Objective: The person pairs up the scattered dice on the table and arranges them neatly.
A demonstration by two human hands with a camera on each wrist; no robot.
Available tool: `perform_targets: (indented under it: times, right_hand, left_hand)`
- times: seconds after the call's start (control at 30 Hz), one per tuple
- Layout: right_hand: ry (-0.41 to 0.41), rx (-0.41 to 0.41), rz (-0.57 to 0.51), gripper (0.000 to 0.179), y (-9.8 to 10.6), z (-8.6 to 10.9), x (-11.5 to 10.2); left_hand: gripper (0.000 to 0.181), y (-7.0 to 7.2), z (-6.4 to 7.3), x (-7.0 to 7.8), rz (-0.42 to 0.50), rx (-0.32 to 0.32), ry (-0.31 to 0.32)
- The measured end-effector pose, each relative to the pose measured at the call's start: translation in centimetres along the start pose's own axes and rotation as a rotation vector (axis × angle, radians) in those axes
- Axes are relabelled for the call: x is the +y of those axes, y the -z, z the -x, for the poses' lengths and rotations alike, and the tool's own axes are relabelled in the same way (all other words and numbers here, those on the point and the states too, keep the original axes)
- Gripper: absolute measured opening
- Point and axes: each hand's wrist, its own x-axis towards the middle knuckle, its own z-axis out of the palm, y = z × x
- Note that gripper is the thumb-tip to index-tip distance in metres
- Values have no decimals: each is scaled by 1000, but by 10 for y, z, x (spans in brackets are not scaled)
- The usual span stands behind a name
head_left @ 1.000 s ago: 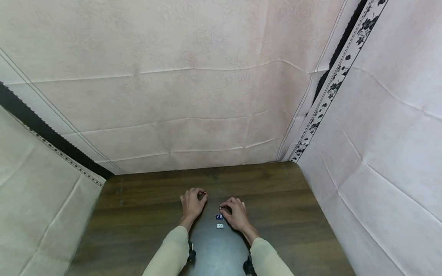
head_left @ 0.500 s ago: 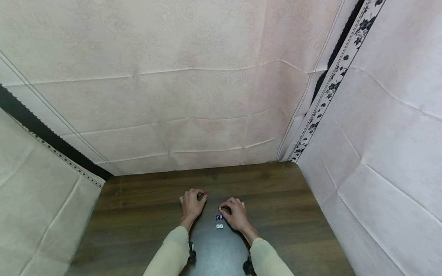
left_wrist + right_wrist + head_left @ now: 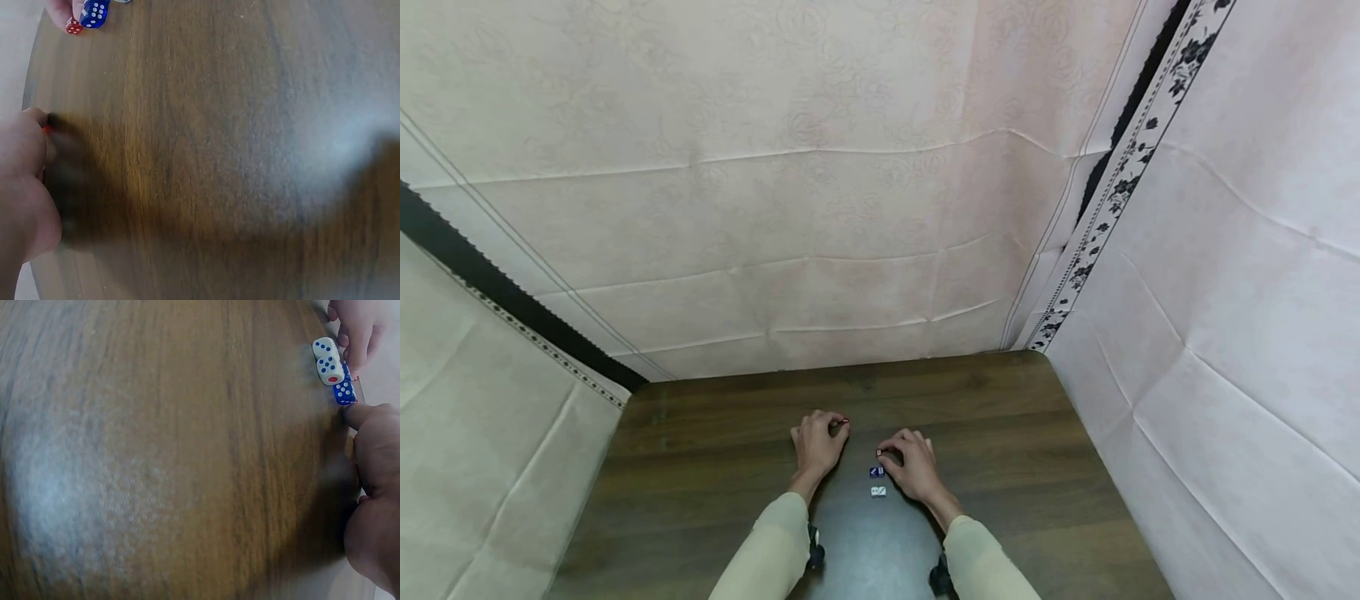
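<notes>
My left hand [image 3: 817,442] pinches a small red die [image 3: 846,421] between thumb and forefinger at the middle of the table. In the left wrist view only a red sliver of that die shows past my fingers. To the right and nearer me, my right hand [image 3: 912,463] holds another red die [image 3: 74,25] in its fingertips. Just in front of that die lie blue dice [image 3: 877,472] with white pips, close to my right thumb. A pair of white dice [image 3: 329,361] sits side by side, nearer me than the blue ones.
The brown wood-grain table [image 3: 700,500] has rounded far corners. Pale cloth [image 3: 850,208] hangs behind it, and more cloth hangs at the left and right sides. A black device [image 3: 816,550] is strapped on each wrist by the pale sleeves.
</notes>
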Motion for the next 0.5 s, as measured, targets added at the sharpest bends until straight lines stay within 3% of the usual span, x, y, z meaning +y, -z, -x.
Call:
perform_targets:
  times: [0.5]
  right_hand:
    - [-8, -4, 5, 14, 1, -1, -1]
  left_hand:
    - [8, 19, 16, 11, 0, -167, -84]
